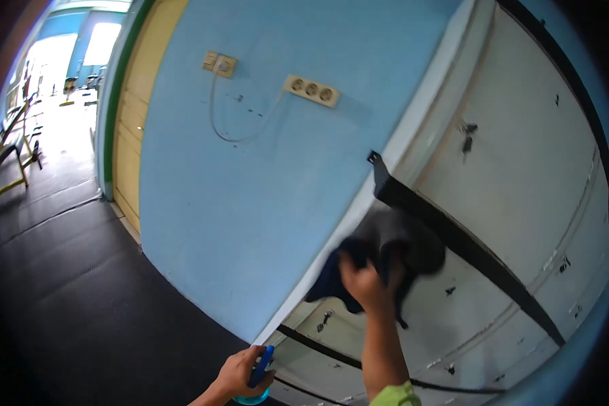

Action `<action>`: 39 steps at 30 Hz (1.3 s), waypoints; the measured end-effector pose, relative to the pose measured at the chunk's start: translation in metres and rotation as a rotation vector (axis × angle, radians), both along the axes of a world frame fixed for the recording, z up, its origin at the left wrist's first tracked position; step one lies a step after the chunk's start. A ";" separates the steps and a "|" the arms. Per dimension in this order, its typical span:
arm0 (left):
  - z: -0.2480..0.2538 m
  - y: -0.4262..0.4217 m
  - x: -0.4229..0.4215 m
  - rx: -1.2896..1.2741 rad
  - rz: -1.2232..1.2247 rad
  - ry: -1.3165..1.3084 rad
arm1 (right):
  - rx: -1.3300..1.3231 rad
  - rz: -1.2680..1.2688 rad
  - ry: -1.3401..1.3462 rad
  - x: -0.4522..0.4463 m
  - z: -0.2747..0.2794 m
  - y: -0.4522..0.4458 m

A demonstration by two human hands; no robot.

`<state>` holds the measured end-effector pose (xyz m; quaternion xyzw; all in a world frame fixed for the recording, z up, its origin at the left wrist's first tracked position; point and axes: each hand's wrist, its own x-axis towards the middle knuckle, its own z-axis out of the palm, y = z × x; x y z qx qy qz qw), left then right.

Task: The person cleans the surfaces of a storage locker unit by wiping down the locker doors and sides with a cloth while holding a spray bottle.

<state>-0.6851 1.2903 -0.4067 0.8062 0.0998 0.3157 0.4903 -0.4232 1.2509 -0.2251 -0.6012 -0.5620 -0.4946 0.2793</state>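
My right hand [371, 285] is closed round a dark navy and grey cloth [338, 271], which lies against the front of a white locker cabinet [514, 162]. Part of the cloth is blurred and bunched above the fingers, just under a black bar [446, 223] that crosses the cabinet. Low in the view, my left hand [240, 373] grips a spray bottle [261, 367] with a blue trigger head. Only a bit of its turquoise body shows below the fingers; the frame edge cuts off the rest.
Small keys [467, 143] hang from the locker doors. On the blue wall [250, 196] are a socket strip [311, 91] and a switch plate [219, 64] joined by a loose cable. Dark matting [81, 291] covers the floor; a yellow door [130, 135] stands by a bright doorway.
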 end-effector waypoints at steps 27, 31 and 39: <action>0.003 -0.026 0.034 -0.076 -0.388 0.247 | 0.777 -0.246 0.542 0.093 -0.190 -0.192; -0.003 -0.049 0.045 -0.068 -0.479 0.270 | 0.241 -0.336 0.445 0.069 -0.228 -0.152; 0.007 -0.054 0.034 -0.072 -0.420 0.388 | 0.315 -0.654 0.514 0.120 -0.285 -0.238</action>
